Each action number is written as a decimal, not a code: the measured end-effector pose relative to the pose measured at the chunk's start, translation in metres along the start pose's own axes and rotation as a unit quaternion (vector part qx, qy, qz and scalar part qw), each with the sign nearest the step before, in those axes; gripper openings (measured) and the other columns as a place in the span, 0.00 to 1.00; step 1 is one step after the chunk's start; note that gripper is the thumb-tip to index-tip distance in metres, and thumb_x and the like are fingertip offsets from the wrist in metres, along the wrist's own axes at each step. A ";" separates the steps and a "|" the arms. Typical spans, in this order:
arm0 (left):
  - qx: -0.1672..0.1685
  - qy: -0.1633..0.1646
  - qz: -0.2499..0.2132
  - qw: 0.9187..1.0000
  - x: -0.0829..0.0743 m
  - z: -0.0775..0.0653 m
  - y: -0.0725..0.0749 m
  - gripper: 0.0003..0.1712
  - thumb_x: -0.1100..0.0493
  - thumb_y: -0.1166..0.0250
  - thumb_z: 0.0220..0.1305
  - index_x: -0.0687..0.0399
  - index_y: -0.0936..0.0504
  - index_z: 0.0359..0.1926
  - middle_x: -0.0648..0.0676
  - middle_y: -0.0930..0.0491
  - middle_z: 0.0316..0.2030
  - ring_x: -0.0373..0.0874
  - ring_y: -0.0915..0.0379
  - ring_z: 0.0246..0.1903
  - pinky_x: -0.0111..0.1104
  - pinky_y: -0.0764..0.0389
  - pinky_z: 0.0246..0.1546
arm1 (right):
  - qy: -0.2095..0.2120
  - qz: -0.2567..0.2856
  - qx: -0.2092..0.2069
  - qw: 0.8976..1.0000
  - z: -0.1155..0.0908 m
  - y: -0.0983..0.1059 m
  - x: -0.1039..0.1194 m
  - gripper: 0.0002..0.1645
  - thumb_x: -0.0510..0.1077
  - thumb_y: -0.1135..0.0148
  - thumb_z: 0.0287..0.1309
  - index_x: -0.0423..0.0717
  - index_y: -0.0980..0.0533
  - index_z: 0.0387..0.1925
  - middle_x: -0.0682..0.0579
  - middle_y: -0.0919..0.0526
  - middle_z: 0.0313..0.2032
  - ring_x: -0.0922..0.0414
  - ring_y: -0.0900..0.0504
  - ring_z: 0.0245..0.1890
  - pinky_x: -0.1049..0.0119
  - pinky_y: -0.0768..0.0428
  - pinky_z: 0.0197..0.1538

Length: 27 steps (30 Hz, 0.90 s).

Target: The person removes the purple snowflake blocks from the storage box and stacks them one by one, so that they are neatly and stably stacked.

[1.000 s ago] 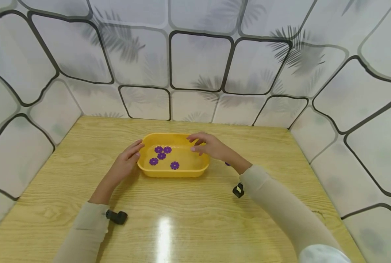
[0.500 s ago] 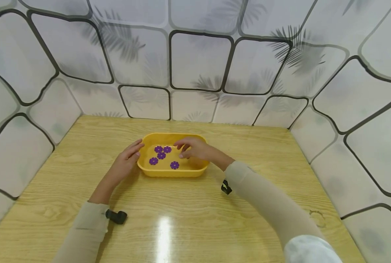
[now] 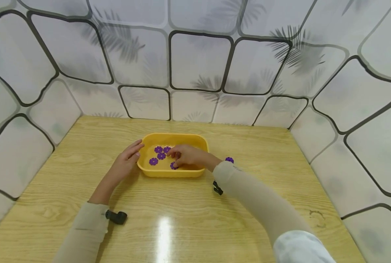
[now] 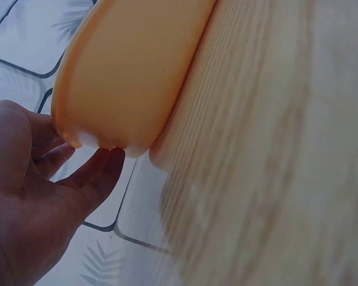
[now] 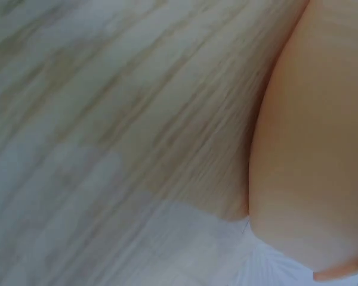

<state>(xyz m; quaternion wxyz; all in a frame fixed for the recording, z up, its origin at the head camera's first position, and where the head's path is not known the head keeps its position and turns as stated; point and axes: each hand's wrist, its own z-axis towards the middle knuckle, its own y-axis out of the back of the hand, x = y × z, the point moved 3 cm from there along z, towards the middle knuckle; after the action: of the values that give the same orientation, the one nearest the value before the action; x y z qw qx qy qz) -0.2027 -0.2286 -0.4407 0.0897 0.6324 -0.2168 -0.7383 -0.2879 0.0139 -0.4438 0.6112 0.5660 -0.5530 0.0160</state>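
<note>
A yellow plastic tray [image 3: 173, 173] sits on the table. Inside it lie several small purple flower-shaped discs, among them one disc [image 3: 153, 161] at the left. My left hand [image 3: 124, 164] is at the tray's left end, its fingers touching the rim; in the left wrist view the fingertips [image 4: 114, 156] meet the tray's outer wall. My right hand [image 3: 190, 155] reaches down into the tray, thumb and fingers bent and apart. Its thumb partly covers the front disc [image 3: 173, 166]. The right wrist view shows the tray's outer wall [image 5: 310, 149], with the hand out of sight.
Another purple disc [image 3: 229, 160] lies on the wooden table [image 3: 142, 219] right of the tray, partly hidden by the right wrist. Black wrist cameras, one on the left sleeve [image 3: 118, 217], stick out from both cuffs. A patterned wall [image 3: 198, 60] borders the table's back and sides.
My right hand has moved left and down inside the tray, from its right rim to the front disc. The disc on the table shows more. My left hand stays put.
</note>
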 end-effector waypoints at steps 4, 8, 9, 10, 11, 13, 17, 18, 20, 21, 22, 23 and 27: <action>-0.002 -0.002 -0.002 1.000 -0.001 0.000 -0.001 0.26 0.61 0.56 0.81 0.68 0.37 0.73 0.59 0.51 0.79 0.60 0.58 0.79 0.53 0.44 0.75 | -0.027 0.010 -0.015 0.999 0.005 -0.003 -0.002 0.23 0.41 0.35 0.67 0.48 0.23 0.62 0.51 0.20 0.48 0.55 0.23 0.46 0.67 0.20 0.53; -0.002 0.001 0.002 1.000 -0.001 0.000 0.000 0.26 0.61 0.56 0.81 0.67 0.37 0.74 0.58 0.51 0.80 0.60 0.57 0.79 0.54 0.43 0.75 | -0.037 0.016 -0.031 0.999 0.008 -0.003 -0.003 0.20 0.41 0.37 0.68 0.47 0.22 0.60 0.51 0.20 0.45 0.57 0.22 0.41 0.70 0.18 0.45; -0.001 0.001 0.000 1.000 -0.001 0.000 0.000 0.26 0.61 0.56 0.81 0.67 0.37 0.74 0.58 0.51 0.80 0.60 0.57 0.79 0.54 0.43 0.75 | -0.040 0.022 -0.034 0.998 0.009 -0.003 -0.004 0.19 0.41 0.38 0.69 0.47 0.21 0.59 0.50 0.20 0.44 0.57 0.22 0.38 0.71 0.18 0.41; 0.000 0.001 0.000 1.000 -0.001 0.000 -0.001 0.26 0.61 0.56 0.81 0.67 0.37 0.74 0.58 0.51 0.80 0.60 0.57 0.79 0.54 0.43 0.75 | -0.040 0.026 -0.039 0.998 0.010 -0.002 -0.004 0.17 0.40 0.38 0.69 0.46 0.21 0.58 0.50 0.20 0.43 0.57 0.22 0.36 0.71 0.18 0.39; 0.000 0.002 -0.001 1.000 -0.001 0.000 -0.001 0.26 0.61 0.56 0.81 0.66 0.37 0.74 0.58 0.51 0.80 0.59 0.57 0.79 0.54 0.42 0.75 | -0.041 0.032 -0.042 0.998 0.010 -0.002 -0.004 0.17 0.40 0.39 0.69 0.46 0.21 0.57 0.50 0.20 0.42 0.57 0.22 0.34 0.72 0.18 0.38; 0.001 0.004 -0.001 1.000 -0.001 0.001 -0.001 0.26 0.61 0.56 0.81 0.66 0.37 0.74 0.58 0.52 0.80 0.59 0.57 0.79 0.54 0.43 0.75 | -0.042 0.049 -0.046 0.997 0.010 -0.002 -0.005 0.16 0.40 0.39 0.70 0.45 0.20 0.56 0.48 0.20 0.42 0.57 0.21 0.33 0.71 0.18 0.35; 0.000 0.004 0.001 1.000 0.000 0.000 -0.001 0.26 0.60 0.57 0.81 0.66 0.37 0.74 0.58 0.52 0.80 0.60 0.58 0.79 0.54 0.43 0.75 | -0.041 0.064 -0.047 0.996 0.009 0.001 -0.006 0.16 0.40 0.37 0.68 0.46 0.20 0.56 0.49 0.20 0.44 0.57 0.22 0.37 0.71 0.18 0.39; 0.001 0.004 0.002 1.000 0.000 0.000 -0.001 0.26 0.60 0.56 0.81 0.66 0.37 0.74 0.58 0.51 0.80 0.60 0.58 0.79 0.54 0.43 0.75 | -0.042 0.068 -0.044 0.996 0.009 0.001 -0.007 0.16 0.40 0.35 0.67 0.46 0.20 0.56 0.49 0.19 0.45 0.57 0.22 0.39 0.71 0.19 0.42; 0.000 0.004 0.001 1.000 0.000 0.000 0.000 0.26 0.60 0.56 0.81 0.66 0.37 0.74 0.58 0.51 0.80 0.59 0.58 0.79 0.54 0.44 0.75 | -0.043 0.077 -0.032 0.996 0.007 0.002 -0.007 0.18 0.39 0.33 0.64 0.46 0.20 0.56 0.50 0.19 0.47 0.56 0.23 0.42 0.70 0.19 0.46; 0.001 0.005 0.001 1.000 0.000 0.000 0.000 0.26 0.60 0.56 0.81 0.66 0.37 0.74 0.58 0.51 0.80 0.59 0.58 0.79 0.54 0.44 0.75 | -0.043 0.081 -0.024 0.995 0.006 0.003 -0.007 0.19 0.39 0.32 0.63 0.46 0.20 0.56 0.50 0.19 0.48 0.56 0.23 0.44 0.69 0.19 0.48; 0.000 0.004 0.003 1.000 0.000 0.000 0.000 0.26 0.60 0.56 0.82 0.66 0.37 0.74 0.58 0.51 0.80 0.59 0.58 0.79 0.54 0.44 0.75 | -0.041 0.080 -0.016 0.996 0.005 0.004 -0.006 0.20 0.38 0.31 0.62 0.46 0.19 0.55 0.51 0.19 0.48 0.55 0.24 0.45 0.68 0.20 0.50; 0.001 0.004 0.005 1.000 0.000 0.000 0.000 0.26 0.60 0.57 0.82 0.66 0.37 0.74 0.58 0.51 0.80 0.59 0.58 0.79 0.54 0.44 0.75 | -0.039 0.075 -0.008 0.996 0.004 0.004 -0.006 0.21 0.38 0.30 0.61 0.46 0.19 0.56 0.51 0.20 0.49 0.55 0.24 0.46 0.68 0.20 0.51; -0.001 0.003 0.009 1.000 0.001 0.001 0.000 0.26 0.60 0.57 0.82 0.67 0.37 0.74 0.59 0.51 0.80 0.60 0.58 0.79 0.55 0.43 0.75 | -0.015 0.015 0.016 1.000 0.003 0.004 -0.003 0.20 0.37 0.31 0.61 0.48 0.18 0.55 0.53 0.22 0.48 0.55 0.25 0.48 0.67 0.21 0.54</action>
<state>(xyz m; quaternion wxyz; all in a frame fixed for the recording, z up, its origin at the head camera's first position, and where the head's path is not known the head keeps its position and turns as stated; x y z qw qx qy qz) -0.2035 -0.2288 -0.4420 0.0979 0.6325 -0.2217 -0.7357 -0.2934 0.0153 -0.4439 0.5935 0.5678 -0.5698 0.0255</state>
